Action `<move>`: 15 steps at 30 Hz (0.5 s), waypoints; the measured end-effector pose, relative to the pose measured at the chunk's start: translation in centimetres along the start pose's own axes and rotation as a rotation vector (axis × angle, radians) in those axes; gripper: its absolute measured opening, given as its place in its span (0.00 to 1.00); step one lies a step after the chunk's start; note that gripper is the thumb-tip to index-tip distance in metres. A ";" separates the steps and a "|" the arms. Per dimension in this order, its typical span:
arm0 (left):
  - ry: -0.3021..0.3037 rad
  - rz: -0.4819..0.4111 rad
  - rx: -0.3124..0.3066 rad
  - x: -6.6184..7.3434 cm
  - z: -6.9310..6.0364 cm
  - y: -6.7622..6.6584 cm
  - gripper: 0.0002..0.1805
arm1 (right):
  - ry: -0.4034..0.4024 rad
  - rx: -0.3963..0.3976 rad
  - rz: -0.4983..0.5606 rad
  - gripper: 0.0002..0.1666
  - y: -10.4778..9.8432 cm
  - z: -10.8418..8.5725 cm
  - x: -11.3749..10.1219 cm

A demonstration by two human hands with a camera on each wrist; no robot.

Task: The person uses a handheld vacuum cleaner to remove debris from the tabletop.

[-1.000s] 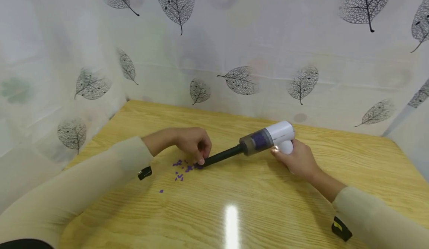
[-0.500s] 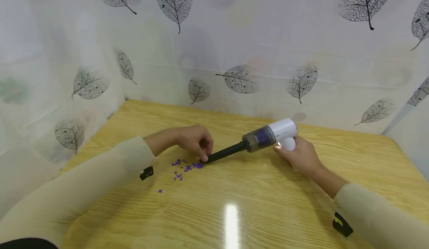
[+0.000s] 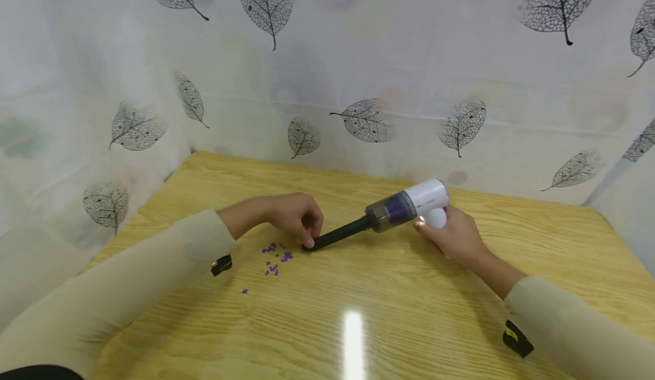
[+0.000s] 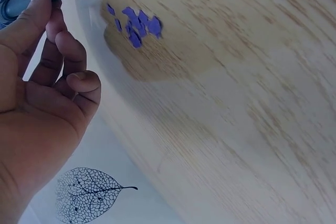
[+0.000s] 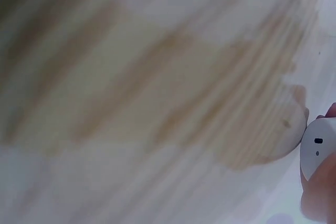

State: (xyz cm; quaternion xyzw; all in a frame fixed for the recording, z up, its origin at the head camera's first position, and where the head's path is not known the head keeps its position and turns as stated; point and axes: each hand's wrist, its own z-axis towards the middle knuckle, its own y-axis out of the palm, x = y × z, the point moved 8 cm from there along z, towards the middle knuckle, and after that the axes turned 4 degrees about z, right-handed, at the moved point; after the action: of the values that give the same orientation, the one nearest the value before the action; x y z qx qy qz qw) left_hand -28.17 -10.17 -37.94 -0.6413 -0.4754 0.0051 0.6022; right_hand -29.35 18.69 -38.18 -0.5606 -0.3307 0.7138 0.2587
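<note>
A white handheld vacuum cleaner (image 3: pixel 427 197) with a see-through dust cup and a black nozzle (image 3: pixel 341 233) slants down to the left over the table. My right hand (image 3: pixel 460 236) grips its handle; the right wrist view catches only part of that hand (image 5: pixel 321 190) at its right edge. Near the nozzle's tip, my left hand (image 3: pixel 297 216) pinches the black tube between thumb and fingers, plainly seen in the left wrist view (image 4: pixel 47 72). Small purple paper scraps (image 3: pixel 272 267) lie on the wood just left of the tip. Purple also shows inside the dust cup (image 3: pixel 398 208).
The wood-grain table (image 3: pixel 409 312) reaches back to a pale curtain (image 3: pixel 338 67) printed with leaves, which also hangs along the left side. One lone purple scrap (image 3: pixel 244 292) lies nearer the front. A bright light reflection falls on the front of the table.
The nozzle tip shifted slightly right and up, then a little back left. The purple scraps closest to the tip are gone from the table. Both hands keep their hold.
</note>
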 end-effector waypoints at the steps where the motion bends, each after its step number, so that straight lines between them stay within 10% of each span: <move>1: 0.000 0.001 -0.001 -0.1 0.0 0.0 0.05 | 0.000 0.001 -0.005 0.28 0.0 0.1 0.0; 15: 0.009 -0.015 -0.003 -0.8 -1.1 -0.1 0.05 | -0.015 -0.015 0.025 0.26 1.0 0.6 -1.0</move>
State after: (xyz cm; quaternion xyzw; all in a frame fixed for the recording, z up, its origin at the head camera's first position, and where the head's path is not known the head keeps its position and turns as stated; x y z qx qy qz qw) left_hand -28.00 -11.54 -38.03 -0.6387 -0.4775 -0.0030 0.6034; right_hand -29.71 17.18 -38.15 -0.5612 -0.3311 0.7186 0.2431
